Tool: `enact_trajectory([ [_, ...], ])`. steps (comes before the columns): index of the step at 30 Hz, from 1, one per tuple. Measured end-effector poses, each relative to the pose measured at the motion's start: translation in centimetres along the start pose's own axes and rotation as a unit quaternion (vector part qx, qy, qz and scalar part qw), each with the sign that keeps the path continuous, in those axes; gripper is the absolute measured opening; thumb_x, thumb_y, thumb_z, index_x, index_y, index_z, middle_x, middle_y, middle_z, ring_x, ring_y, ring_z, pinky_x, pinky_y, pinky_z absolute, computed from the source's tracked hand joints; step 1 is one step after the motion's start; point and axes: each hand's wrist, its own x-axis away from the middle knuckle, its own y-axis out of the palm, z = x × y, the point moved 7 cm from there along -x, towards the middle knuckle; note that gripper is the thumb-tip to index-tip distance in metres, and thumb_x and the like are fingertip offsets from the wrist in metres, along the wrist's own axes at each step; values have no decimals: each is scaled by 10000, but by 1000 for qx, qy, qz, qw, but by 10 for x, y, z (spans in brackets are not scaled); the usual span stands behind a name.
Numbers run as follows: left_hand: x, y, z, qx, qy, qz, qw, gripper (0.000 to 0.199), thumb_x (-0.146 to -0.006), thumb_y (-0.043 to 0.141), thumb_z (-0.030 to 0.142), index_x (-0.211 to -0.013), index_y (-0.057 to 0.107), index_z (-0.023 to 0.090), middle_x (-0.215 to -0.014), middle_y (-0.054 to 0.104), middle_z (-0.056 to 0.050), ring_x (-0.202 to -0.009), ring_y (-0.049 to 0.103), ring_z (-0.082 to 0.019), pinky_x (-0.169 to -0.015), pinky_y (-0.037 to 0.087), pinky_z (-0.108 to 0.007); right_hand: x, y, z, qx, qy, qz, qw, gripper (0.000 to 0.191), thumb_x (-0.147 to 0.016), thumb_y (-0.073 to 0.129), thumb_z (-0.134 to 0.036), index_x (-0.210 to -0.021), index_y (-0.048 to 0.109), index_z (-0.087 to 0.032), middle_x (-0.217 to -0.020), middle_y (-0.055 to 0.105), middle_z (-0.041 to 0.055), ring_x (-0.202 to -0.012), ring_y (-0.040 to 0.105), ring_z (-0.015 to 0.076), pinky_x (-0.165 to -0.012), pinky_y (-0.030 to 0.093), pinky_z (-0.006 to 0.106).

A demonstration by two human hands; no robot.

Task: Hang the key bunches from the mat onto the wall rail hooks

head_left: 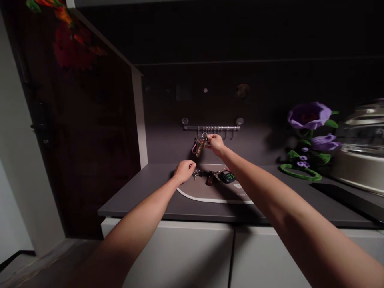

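A clear rail with several small hooks is fixed to the dark back wall. Just below its left part, my right hand pinches a bunch of keys with a ring, a pink strap and a brown tag. Lower and to the left, my left hand is closed above the left side of a brown mat; whatever its fingertips hold is too small to name. On the mat lie more keys, a brown fob and a black fob with green marks.
The mat lies on a dark counter above white cabinets. Purple artificial flowers and a pale appliance with a clear top stand at the right. A dark door is at the left, with red and orange flowers above.
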Motion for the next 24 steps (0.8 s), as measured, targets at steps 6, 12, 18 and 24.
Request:
enact_trajectory([
  [6, -1, 0, 0, -12, 0, -1, 1000, 299, -813, 404, 275, -779, 672, 146, -726, 653, -56, -660, 535, -142, -624, 364, -238, -16, 6, 2, -12, 22, 54, 998, 142, -807, 459, -130, -669, 478, -155, -474, 497, -16, -428, 485, 89, -475, 454, 233],
  [12, -1, 1, -1, -17, -4, -8, 1000, 301, -816, 401, 278, -794, 676, 158, -752, 659, -59, -680, 543, -148, -638, 370, -242, -29, 4, 13, -24, 37, 94, 995, 124, -784, 504, -141, -660, 499, -145, -484, 501, -7, -448, 504, 96, -466, 464, 231],
  [18, -1, 1, 0, -26, 2, -8, 1000, 303, -815, 399, 271, -778, 676, 154, -737, 655, -62, -671, 538, -150, -634, 366, -245, -33, 4, 20, -61, 54, 118, 990, 150, -790, 479, -117, -643, 494, -139, -520, 523, 4, -429, 509, 94, -476, 487, 263],
  [24, -1, 1, 0, -32, -5, -15, 999, 303, -818, 397, 272, -792, 675, 154, -768, 662, -68, -697, 544, -155, -651, 367, -247, -37, 5, 30, -70, 59, 107, 990, 126, -791, 467, -118, -672, 507, -126, -486, 515, -8, -408, 501, 91, -450, 470, 240],
])
